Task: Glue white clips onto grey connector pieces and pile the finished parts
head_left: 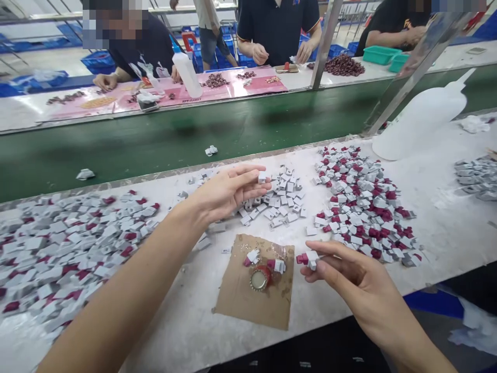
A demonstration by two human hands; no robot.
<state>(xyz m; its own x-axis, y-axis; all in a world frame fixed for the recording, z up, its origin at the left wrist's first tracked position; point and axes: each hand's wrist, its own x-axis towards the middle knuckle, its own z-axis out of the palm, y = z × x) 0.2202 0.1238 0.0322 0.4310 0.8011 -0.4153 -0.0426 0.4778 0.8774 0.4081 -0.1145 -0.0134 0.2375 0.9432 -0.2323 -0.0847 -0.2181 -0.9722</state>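
Observation:
My left hand reaches over a heap of small grey-white pieces, pinching one small white piece at its fingertips. On the right, my right hand holds a white-and-maroon piece between thumb and fingers, beside the cardboard's right edge. The brown cardboard lies on the white table. On it sit a bottle cap, open side up, and two white-and-maroon pieces, one behind the cap and another to its right.
Mixed grey and maroon pieces cover the left and right of the table. A white squeeze bottle lies at the back right, near a metal post. Beyond the green belt, several people sit or stand at another table.

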